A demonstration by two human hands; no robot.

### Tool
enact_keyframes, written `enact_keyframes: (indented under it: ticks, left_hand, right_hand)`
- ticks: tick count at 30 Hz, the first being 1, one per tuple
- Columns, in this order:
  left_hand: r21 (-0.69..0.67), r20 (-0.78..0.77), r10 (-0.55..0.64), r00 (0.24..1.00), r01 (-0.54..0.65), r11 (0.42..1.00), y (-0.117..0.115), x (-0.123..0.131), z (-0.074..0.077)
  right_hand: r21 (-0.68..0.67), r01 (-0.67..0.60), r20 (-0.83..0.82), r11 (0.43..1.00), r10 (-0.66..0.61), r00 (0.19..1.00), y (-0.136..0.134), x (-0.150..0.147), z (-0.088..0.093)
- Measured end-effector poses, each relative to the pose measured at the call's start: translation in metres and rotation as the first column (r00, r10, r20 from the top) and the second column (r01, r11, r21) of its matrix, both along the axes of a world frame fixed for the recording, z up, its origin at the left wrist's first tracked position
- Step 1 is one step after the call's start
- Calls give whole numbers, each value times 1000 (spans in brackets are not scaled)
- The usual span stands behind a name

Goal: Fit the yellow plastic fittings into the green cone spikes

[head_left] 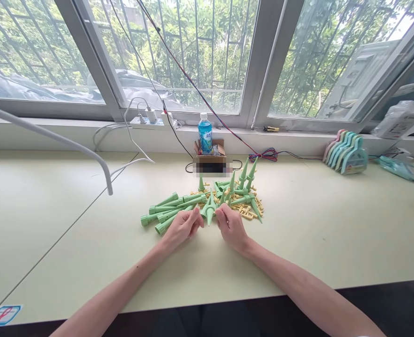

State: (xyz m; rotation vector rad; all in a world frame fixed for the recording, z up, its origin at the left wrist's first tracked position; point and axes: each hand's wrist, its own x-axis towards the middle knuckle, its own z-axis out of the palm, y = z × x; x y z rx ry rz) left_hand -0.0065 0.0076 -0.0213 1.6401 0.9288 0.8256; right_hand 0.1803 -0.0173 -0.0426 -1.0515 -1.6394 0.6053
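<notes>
Centre of the frame, both hands are low on the pale green tabletop point(333, 234) at the near edge of a pile of green plastic cone-shaped spikes point(171, 208) mixed with small pale yellow plastic pieces point(250, 213). The left hand point(183, 228) has its fingers curled in, thumb against fingertips, though anything pinched there is hidden. The right hand point(232, 228) is curled too, fingertips touching one green spike point(209, 211) that points down between the two hands; whether it is clamped I cannot tell.
</notes>
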Motion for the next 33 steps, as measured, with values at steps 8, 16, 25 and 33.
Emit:
enact_keyframes:
  ticks: [8, 16, 25, 33]
  left_hand:
    - [-113, -43, -135, 990, 129, 985, -2, -1, 4]
    - [13, -57, -130, 990, 130, 991, -4, -2, 9]
    - [210, -88, -120, 989, 136, 968, -5, -1, 4]
    - [110, -3, -25, 1000, 25, 994, -8, 2, 7]
  right_hand:
    - [-53, -168, 37, 984, 170, 985, -2, 2, 3]
    - [-71, -187, 17, 980, 189, 982, 0, 3, -2]
    - [-30, -145, 50, 989, 147, 988, -3, 0, 2]
    - [56, -66, 28, 996, 65, 998, -3, 0, -1]
